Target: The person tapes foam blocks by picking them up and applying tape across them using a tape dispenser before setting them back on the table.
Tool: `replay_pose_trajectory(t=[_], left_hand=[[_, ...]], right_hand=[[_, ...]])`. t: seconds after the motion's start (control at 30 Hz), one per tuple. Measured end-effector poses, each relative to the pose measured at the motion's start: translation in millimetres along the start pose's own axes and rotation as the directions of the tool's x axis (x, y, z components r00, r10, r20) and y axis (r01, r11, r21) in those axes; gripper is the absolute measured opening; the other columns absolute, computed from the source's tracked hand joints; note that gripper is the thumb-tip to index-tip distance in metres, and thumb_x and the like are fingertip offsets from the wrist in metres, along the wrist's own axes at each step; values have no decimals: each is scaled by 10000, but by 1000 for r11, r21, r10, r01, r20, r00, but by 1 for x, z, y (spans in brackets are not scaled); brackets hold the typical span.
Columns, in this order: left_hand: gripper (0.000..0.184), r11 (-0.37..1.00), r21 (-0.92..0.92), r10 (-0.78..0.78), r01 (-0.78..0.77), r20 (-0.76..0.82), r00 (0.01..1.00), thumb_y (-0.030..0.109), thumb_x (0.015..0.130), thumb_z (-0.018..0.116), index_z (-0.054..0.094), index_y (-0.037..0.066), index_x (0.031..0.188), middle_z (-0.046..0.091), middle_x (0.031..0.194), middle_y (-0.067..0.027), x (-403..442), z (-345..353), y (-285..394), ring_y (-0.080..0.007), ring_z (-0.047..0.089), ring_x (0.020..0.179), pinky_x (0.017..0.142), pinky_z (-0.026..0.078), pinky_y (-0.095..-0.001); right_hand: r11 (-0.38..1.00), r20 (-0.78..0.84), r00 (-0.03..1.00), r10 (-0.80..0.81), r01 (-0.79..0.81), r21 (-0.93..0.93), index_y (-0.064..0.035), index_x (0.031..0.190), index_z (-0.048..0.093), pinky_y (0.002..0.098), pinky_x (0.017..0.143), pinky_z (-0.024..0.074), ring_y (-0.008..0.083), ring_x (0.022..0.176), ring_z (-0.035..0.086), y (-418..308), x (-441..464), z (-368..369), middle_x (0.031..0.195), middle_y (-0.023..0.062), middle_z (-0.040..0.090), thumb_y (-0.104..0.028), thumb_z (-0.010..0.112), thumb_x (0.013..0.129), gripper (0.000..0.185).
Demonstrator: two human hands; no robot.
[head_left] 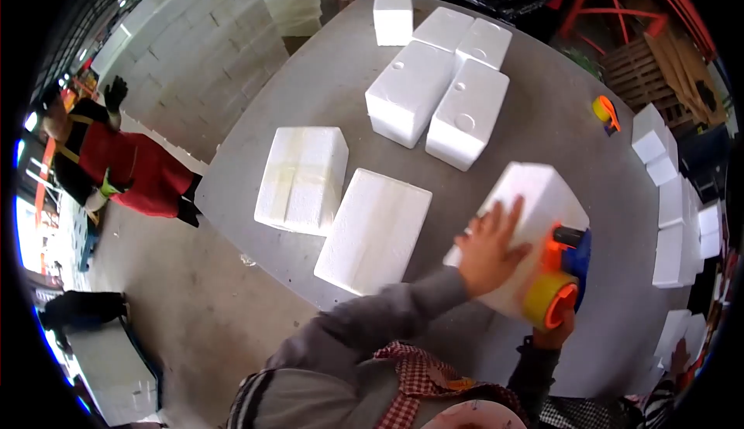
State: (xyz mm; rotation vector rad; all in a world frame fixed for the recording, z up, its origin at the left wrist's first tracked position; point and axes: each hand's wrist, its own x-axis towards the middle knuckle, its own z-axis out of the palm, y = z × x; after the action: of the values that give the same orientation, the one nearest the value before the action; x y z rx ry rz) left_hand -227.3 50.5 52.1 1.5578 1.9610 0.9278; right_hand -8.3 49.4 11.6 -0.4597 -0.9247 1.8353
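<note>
A white foam box (535, 204) stands near the table's front right part. My left hand (496, 247) lies on it with the fingers spread. On the box's right side, my right hand (554, 330) is wrapped round an orange tape dispenser (552, 254) that carries a yellow-brown roll of tape. Two foam boxes with tape strips across them, one upright (302, 177) and one beside it (374, 231), are to the left of my hands.
Several white foam boxes (411, 92) form a group at the back of the grey table (256, 111). Another tape dispenser (607, 113) lies near the right edge. More boxes (673, 196) line the right side. A person in a red apron (139, 169) stands beyond the left edge.
</note>
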Motion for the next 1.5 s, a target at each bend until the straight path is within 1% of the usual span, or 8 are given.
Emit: replay_pose_trajectory(t=[0.1,0.2,0.27,0.33,0.47,0.67,0.97,1.5], left_hand=[[736,865,-53,447,-499,-370,815,124,767,649,240,52,1375,447,1239,-215,-14,-67,-51,-337,515,1011,833,433,-418],[577,919,-394,-19,8,-26,999,105,832,578,298,7,1327,471,1217,-230,-34,-167,-94,-326,535,1036,834,445,-369],[554,876,466,226,-121,-177,958,75,858,533,276,13,1344,452,1266,-191,-44,-218,-87,-263,449,1165,952,362,-333],[584,799,598,322,-63,-336,885,93,831,570,294,17,1340,427,1288,-203,-34,-242,-59,-317,422,1183,968,335,-353],[619,924,-320,184,-208,-104,977,126,841,580,259,32,1362,420,1292,-192,40,-212,-34,-326,420,1171,956,349,-364],[820,810,568,178,-148,3,984,574,822,456,331,-112,1253,462,1192,-283,263,-38,-184,-391,440,1126,951,350,-421],[588,861,-418,-151,291,336,930,419,815,585,454,6,1211,557,1113,-148,281,-63,-175,-282,560,987,833,467,-389],[732,226,-657,-243,719,677,695,334,778,666,180,141,1290,370,1258,-90,-68,114,37,-245,496,1018,716,493,-464]], right_hand=[[990,108,989,100,-88,-107,-16,1202,441,409,950,368,289,1120,464,18,0,45,1220,147,476,-224,472,818,438],[632,318,948,12,239,-737,36,1060,547,362,852,468,273,976,582,39,22,91,1081,146,585,-69,506,823,263],[877,348,937,27,145,-458,15,1101,525,332,912,415,244,1061,534,53,42,121,1136,132,555,-100,547,796,327],[891,271,930,250,-330,310,29,1196,450,335,961,379,212,1143,473,63,52,136,1236,107,490,-82,465,825,387],[894,152,988,25,-91,440,30,1229,413,382,977,378,239,1137,474,64,71,120,1232,112,485,-144,368,875,397],[942,-270,947,-172,238,235,-15,1181,488,372,917,418,217,1051,541,80,143,55,1149,92,555,-255,420,885,386],[918,-520,843,135,92,387,-91,1080,526,285,769,404,131,884,531,185,271,7,1026,4,577,-314,454,874,312],[916,-414,910,-14,178,360,-72,1287,386,375,999,344,210,1151,466,1,-80,-117,1267,81,477,-405,479,842,563]])
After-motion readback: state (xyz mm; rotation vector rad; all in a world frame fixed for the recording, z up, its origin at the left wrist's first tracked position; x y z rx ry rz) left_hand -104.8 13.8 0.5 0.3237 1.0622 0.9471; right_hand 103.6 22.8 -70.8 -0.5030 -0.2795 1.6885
